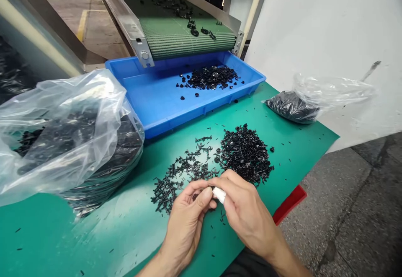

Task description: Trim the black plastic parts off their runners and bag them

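My left hand [191, 212] and my right hand [243, 208] meet above the front of the table. The left fingers are curled, with thumb and forefinger pinched together; a bit of small black plastic parts [195, 197] shows inside them. My right fingertips are closed against the left ones, and whatever they grip is hidden. White wrapping [219, 194] covers the tip of my right thumb. Just beyond my hands lie a dense pile of black plastic parts [245, 153] and, left of it, a looser spread of black branched sprue pieces [188, 166].
A blue tray [141, 111] holding black parts sits below a green conveyor belt [176, 42]. On the left stands a large clear bag of black parts [103, 155]; a smaller bag [292, 107] lies at right. A red bin [290, 203] shows below the green tabletop [103, 243].
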### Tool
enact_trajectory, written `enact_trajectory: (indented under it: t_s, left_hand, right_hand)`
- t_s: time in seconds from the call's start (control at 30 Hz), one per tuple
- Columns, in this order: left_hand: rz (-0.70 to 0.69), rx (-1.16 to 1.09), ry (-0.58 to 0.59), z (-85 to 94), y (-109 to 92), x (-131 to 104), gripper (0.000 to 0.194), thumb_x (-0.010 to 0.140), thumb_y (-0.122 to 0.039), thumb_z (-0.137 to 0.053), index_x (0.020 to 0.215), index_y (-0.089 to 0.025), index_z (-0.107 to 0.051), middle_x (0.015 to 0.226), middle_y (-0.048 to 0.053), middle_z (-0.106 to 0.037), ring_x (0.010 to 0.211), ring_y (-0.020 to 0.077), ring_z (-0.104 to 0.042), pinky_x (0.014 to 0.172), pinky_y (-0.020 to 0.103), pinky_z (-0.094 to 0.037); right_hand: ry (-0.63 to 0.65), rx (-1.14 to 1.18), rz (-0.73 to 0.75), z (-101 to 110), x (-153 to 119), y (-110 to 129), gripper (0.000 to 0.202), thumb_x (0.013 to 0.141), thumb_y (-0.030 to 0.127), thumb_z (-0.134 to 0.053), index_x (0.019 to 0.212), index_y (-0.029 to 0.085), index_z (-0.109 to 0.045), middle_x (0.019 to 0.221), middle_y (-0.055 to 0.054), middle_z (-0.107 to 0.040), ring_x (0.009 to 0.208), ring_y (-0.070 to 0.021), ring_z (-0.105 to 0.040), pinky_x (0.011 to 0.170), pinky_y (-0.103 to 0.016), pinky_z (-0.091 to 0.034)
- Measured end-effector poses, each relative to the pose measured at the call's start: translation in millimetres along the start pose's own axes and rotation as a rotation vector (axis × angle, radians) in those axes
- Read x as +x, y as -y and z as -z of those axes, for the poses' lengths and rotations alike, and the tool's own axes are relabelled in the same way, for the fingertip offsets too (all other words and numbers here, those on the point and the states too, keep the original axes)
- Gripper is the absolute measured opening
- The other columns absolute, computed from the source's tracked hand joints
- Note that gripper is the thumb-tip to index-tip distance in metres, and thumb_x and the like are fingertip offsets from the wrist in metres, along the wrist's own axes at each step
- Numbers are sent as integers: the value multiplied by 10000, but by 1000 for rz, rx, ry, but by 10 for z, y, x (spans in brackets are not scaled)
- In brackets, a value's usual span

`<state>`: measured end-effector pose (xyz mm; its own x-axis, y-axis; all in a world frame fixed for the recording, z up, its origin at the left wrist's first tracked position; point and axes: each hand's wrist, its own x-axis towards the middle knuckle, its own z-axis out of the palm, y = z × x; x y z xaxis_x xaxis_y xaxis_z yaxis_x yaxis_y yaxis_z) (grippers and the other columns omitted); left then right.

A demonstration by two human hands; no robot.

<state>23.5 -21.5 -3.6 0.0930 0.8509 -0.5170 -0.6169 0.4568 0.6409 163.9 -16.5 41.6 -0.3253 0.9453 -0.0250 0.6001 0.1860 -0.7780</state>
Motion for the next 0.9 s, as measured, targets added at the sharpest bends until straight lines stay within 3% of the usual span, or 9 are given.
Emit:
enact_trajectory:
  t_s: [0.17, 0.3, 0.4, 0.5, 0.73, 0.9]
  left_hand:
    - [44, 20, -28, 2, -12, 8, 306, 684, -202, -824, 959, -166, -695, 772, 50, -734, 662, 109, -628, 672, 197, -512]
    - [27, 64, -32, 6, -8, 6, 280, 683, -207, -823, 931, -151, -705, 759, 52, -729, 661, 104, -600, 679, 192, -492]
    - [-14, 97, -5, -2, -6, -1, 243, 687, -206, -817, 902, -159, -714, 854, 47, -721, 656, 94, -560, 658, 194, -473]
    - [-48, 127, 22, -5, -2, -6, 200, 707, -218, -803, 881, -177, -713, 941, 28, -696, 631, 74, -499, 623, 187, -441]
    - [-46, 202, 13, 46, 33, -12, 241, 718, -315, -793, 914, -199, -713, 734, -27, -606, 603, 85, -423, 589, 195, -379]
    - [-109, 326, -6, 69, 48, -10, 255, 730, -356, -772, 915, -192, -711, 716, -23, -593, 585, 96, -403, 578, 224, -353]
  right_hand:
    - [-16, -216, -18, 26, -174, -71, 485, 891, 75, -306, 1352, 187, -406, 1098, -91, -615, 934, -210, -609, 742, -328, -487]
    - [-78, -413, 0, -53, -225, -47, 387, 900, 46, -280, 1168, 197, -517, 890, -56, -657, 753, -205, -627, 624, -308, -458]
    - [-118, -569, 51, -115, -208, -26, 330, 885, 16, -308, 1011, 198, -553, 830, -52, -610, 760, -220, -594, 636, -323, -430]
    - [-123, -674, 81, -145, -192, -37, 294, 887, 20, -341, 1003, 189, -551, 821, -52, -583, 749, -225, -551, 643, -340, -397]
    - [-118, -711, 110, -188, -182, -91, 296, 888, 31, -387, 1086, 177, -551, 814, -42, -581, 749, -218, -510, 652, -338, -339]
    - [-158, -631, 92, -228, -152, -104, 250, 911, 54, -351, 964, 183, -558, 734, -26, -571, 684, -194, -511, 611, -315, -304]
